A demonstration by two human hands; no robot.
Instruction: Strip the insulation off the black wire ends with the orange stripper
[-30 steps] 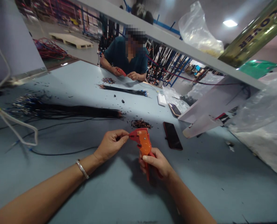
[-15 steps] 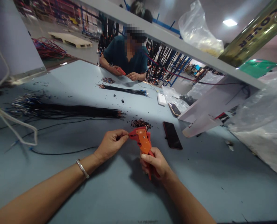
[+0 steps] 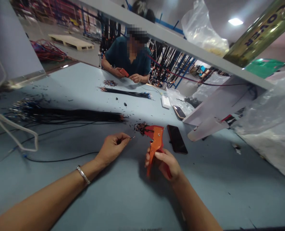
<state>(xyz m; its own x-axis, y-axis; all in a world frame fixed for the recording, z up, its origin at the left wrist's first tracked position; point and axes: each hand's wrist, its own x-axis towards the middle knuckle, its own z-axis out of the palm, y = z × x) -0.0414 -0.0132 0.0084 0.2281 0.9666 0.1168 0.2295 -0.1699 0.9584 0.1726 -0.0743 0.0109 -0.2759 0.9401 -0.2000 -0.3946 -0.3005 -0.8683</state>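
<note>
Between the thumb and fingers of my left hand (image 3: 113, 147) is a black wire (image 3: 65, 159), its stripped tip poking out to the right. The wire's tail runs back leftward over the table. My right hand (image 3: 165, 162) is wrapped round the handles of an orange and red wire stripper (image 3: 157, 138). The stripper's jaws point left, apart from the wire, over a pile of small insulation scraps (image 3: 140, 128). Behind my left hand lies a thick bundle of black wires (image 3: 77, 115), with coppery ends at the right and blue and silvery ends at the left.
Across the table (image 3: 104, 199) a person (image 3: 130, 61) holds another orange tool, beside a smaller wire bundle (image 3: 125, 92). A dark phone (image 3: 177, 139) lies right of my stripper. A white wire frame (image 3: 17, 131) stands at left; plastic bags (image 3: 272, 122) are at right.
The wire stripper has moved right, away from the wire, and its handles have spread. The wire tip now shows bare beyond my left fingers, which have barely moved.
</note>
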